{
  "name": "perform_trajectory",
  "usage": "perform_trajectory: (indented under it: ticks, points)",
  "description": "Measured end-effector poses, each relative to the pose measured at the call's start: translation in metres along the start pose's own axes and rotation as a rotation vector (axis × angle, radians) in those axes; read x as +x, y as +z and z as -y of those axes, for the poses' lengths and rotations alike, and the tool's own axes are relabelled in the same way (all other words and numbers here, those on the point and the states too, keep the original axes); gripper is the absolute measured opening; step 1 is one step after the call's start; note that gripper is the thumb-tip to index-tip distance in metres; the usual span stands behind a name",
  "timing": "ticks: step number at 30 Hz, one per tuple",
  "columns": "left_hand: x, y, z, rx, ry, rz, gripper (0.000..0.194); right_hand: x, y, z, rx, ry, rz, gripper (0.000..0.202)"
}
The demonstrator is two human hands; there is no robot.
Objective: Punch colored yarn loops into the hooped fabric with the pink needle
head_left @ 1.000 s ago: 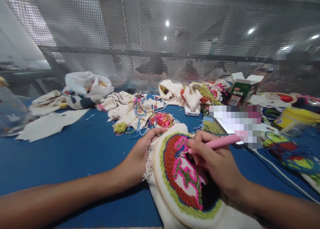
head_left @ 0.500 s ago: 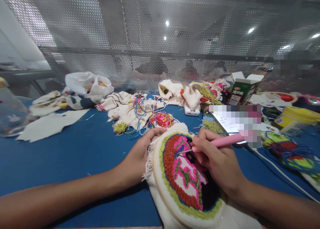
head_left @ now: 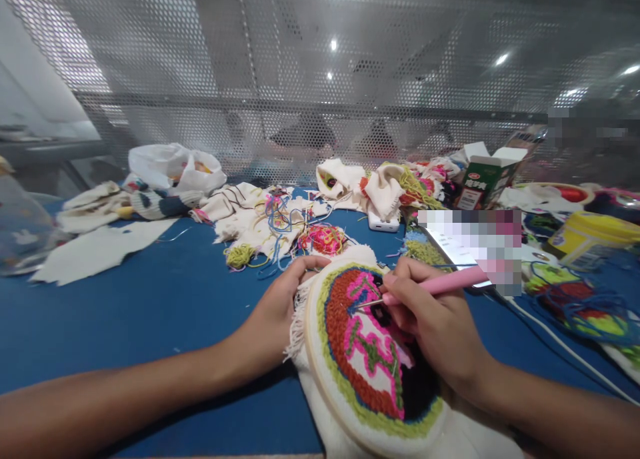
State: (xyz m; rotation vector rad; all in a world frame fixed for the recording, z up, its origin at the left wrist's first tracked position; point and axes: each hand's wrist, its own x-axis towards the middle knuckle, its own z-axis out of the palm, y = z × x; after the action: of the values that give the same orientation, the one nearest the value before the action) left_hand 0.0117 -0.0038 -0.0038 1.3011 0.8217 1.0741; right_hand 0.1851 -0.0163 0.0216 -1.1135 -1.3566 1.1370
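My left hand (head_left: 283,305) grips the upper left side of a round embroidery hoop (head_left: 316,362), its fingers partly hidden behind the fringed cream cloth. Stretched in the hoop is a punched yarn design (head_left: 373,345) with a lime border, a rust-red band, pink and green shapes and a black area. My right hand (head_left: 435,319) pinches a pink punch needle (head_left: 450,281) like a pen. The needle's metal tip meets the fabric near a patch of blue yarn (head_left: 356,304) in the upper part of the design. A blue strand runs near the tool's handle.
Behind the hoop lie cloth scraps (head_left: 255,212), a tangled yarn ball (head_left: 323,239) and a white power bank (head_left: 383,223). A lit phone (head_left: 445,242), a white cable (head_left: 560,342), a green box (head_left: 485,179) and a yellow tub (head_left: 590,239) stand to the right. A perforated metal screen (head_left: 310,79) closes the back.
Almost nothing differs. The hoop and both hands sit very slightly further left in the picture, with the punch needle's tip still at the same blue patch.
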Motion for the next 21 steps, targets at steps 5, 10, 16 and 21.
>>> perform_trajectory:
  ticks: [5, 10, 16, 21]
  points:
    - [-0.0003, 0.0011, -0.0016, -0.002, -0.001, -0.01, 0.057, 0.0015, -0.0002, -0.0027, 0.03, -0.01, 0.015, 0.032]
    - [-0.0003, 0.0008, -0.0016, -0.003, -0.016, -0.017, 0.058, 0.0017, -0.0002, -0.0027, 0.033, 0.016, 0.021, 0.033]
    - [-0.0006, -0.0011, 0.001, 0.021, -0.006, -0.003, 0.056, 0.0002, -0.0002, -0.0019, 0.048, 0.014, 0.019, 0.033]
    - [0.0003, -0.0009, 0.0008, 0.068, -0.008, -0.018, 0.056, 0.0008, 0.0005, -0.0025, 0.054, 0.022, 0.028, 0.032]
